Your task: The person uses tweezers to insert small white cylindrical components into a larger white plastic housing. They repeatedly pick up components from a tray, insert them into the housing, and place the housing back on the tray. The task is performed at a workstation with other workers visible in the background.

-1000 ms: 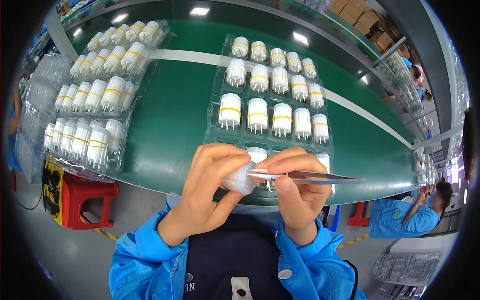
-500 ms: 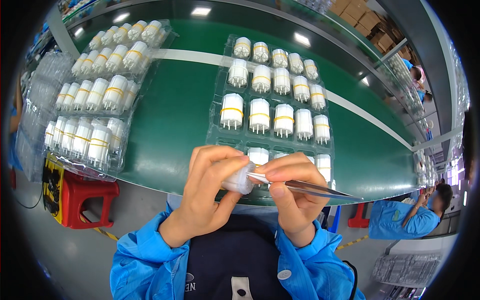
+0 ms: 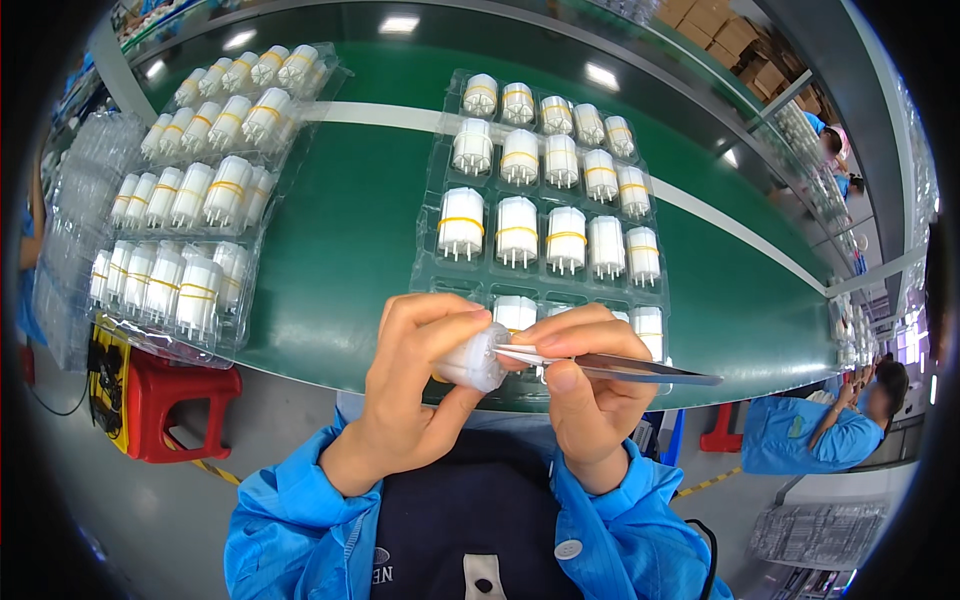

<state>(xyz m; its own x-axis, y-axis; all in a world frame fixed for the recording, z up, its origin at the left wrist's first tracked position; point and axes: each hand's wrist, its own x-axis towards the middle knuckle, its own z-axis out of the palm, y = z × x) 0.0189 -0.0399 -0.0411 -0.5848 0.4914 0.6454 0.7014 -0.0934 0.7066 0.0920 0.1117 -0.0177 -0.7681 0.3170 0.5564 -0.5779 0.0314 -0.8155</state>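
Observation:
My left hand (image 3: 408, 385) is closed around a white cylindrical plug-like unit (image 3: 472, 360), its end face turned to the right. In my right hand (image 3: 590, 400), pinched between thumb and fingers, is a pair of metal tweezers (image 3: 645, 370). Their thin tips point left and meet the unit's end face; I cannot make out whether they grip anything there. Just beyond my hands, a clear plastic tray (image 3: 425, 255) holds rows of similar white units with pins pointing toward me, most with a yellow band. My fingers hide part of its nearest row.
More white units fill a second clear tray (image 3: 255, 235) on the left of the green table (image 3: 340, 230). Stacked clear trays (image 3: 85, 240) stand beyond it. A red stool (image 3: 185, 405) is below at left. At right sits a co-worker in blue (image 3: 800, 435).
The tweezers have tilted closer to level, and the unit's end face is turned slightly more toward me. Both hands stay in nearly the same place.

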